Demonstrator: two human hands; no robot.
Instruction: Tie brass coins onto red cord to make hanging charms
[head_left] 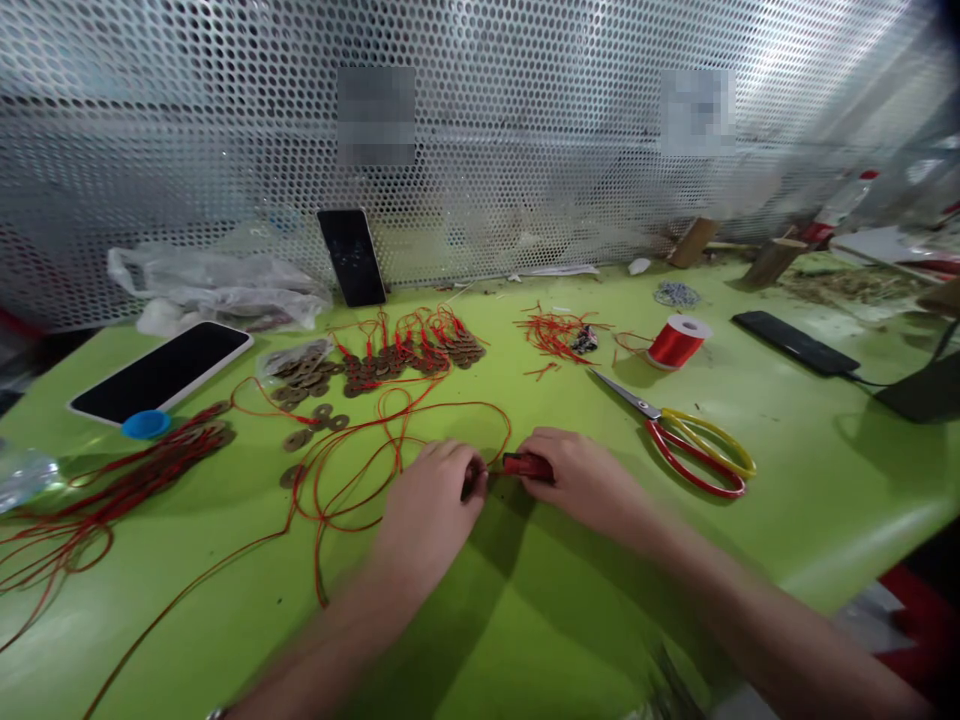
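Observation:
My right hand [574, 470] is closed around a red lighter [529, 466] whose dark end points at my left hand. Across from it, my left hand [439, 490] pinches a red cord [504, 452] close to the lighter's tip; the fingertips are partly hidden. Loops of this cord spread over the green table [585, 620] to the left. Behind the hands lie old round coins [375, 368] tied with red cord in a row. A few loose coins [322, 412] rest nearer. To the right of my right hand are scissors [671, 430] with red and yellow handles, blades apart.
A red thread spool [677, 342] stands behind the scissors, beside cut cord scraps [555, 335]. One phone [351, 257] leans against the perforated metal panel [487, 130]. Another phone [165, 370] lies left, near a blue cap [146, 425] and a bundle of corded coins [161, 465].

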